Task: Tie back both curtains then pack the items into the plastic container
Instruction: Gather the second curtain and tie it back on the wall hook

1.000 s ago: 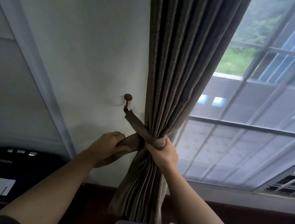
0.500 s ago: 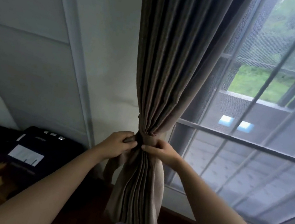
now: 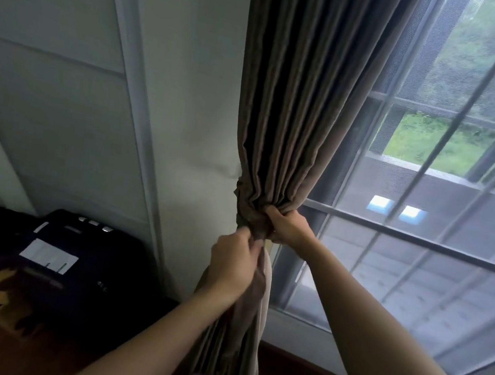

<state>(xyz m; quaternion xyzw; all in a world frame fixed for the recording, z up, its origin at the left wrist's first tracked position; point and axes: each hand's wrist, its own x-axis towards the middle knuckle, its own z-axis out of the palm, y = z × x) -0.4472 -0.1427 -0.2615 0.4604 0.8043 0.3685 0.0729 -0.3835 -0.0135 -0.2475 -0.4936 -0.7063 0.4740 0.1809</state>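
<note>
Tightly, left hand [image 3: 231, 263] and right hand [image 3: 290, 228] curl their fingers [image 3: 270, 213] round the curtain [image 3: 289, 95], bunched at the edge of the window [image 3: 425, 261].

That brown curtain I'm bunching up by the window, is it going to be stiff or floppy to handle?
Probably floppy: the curtain crumples into tight pleats where the right hand squeezes it. It seems fairly heavy, hanging in straight, deep folds above the gather. Its matte weave likely isn't slippery; the left hand grips the lower bunch.
</note>
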